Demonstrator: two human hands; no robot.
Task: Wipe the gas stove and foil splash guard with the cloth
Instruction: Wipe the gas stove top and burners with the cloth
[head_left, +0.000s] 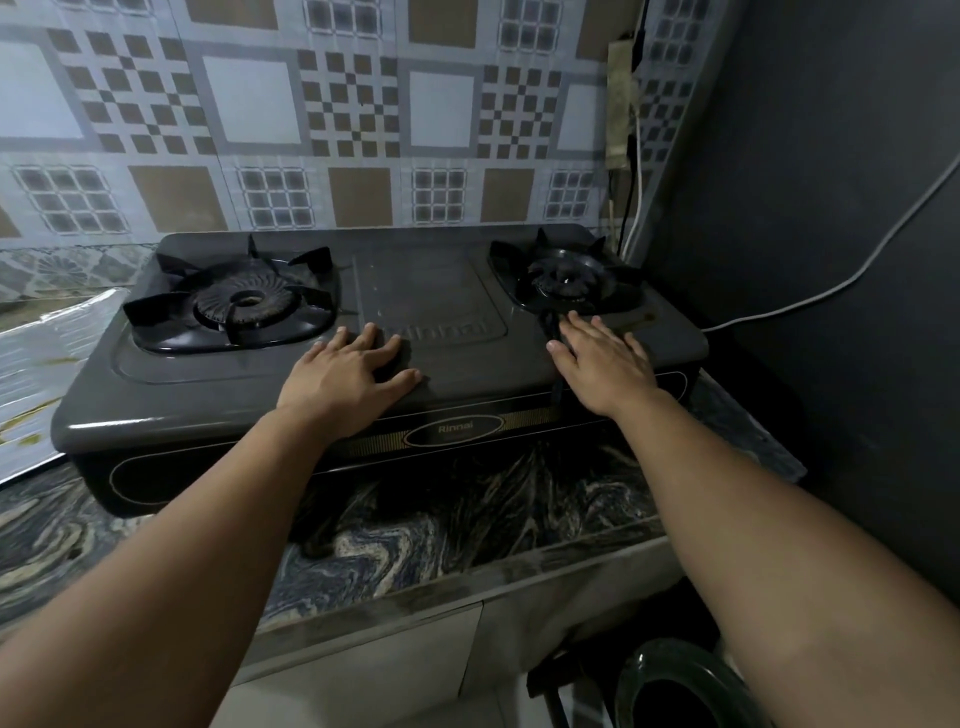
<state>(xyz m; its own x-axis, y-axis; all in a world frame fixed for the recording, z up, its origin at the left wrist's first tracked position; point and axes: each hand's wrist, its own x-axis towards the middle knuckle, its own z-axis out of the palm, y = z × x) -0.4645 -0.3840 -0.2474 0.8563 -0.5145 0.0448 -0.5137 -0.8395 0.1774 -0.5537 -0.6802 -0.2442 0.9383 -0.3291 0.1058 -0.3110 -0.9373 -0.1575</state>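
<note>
From the head camera, a dark grey two-burner gas stove (322, 384) with a glossy enamel top sits on a marbled dark stone counter (426, 535), its back edge against the wall and its front edge set back from the counter's front edge. The left burner (244, 304) with its black pan support fills the stove's left half; the smaller right burner (569, 280) sits toward the back right corner. Between them lies a flat raised panel (426, 291) with an embossed brand name (partly covered by fingers).

The left hand (353, 369) lies palm down on the stove top near its front edge, just right of the left burner tray, fingers spread wide and holding nothing. The right hand (602, 358) also lies flat and spread, empty, near the front right corner, its fingertips reaching the rim of the right burner tray. A thin dark strip shows under the right hand; what it is cannot be told.

A crinkled silver foil splash guard (36, 364) stands at the counter's left edge, beside the stove's left end, marked with greenish-yellow stains. No cloth is in view. Behind the stove, a patterned grey-and-brown tile-print wall covering (311, 114) runs across the back. A white cable (831, 291) crosses the dark wall at right. A dark round bucket (675, 691) stands below the counter's right end.
</note>
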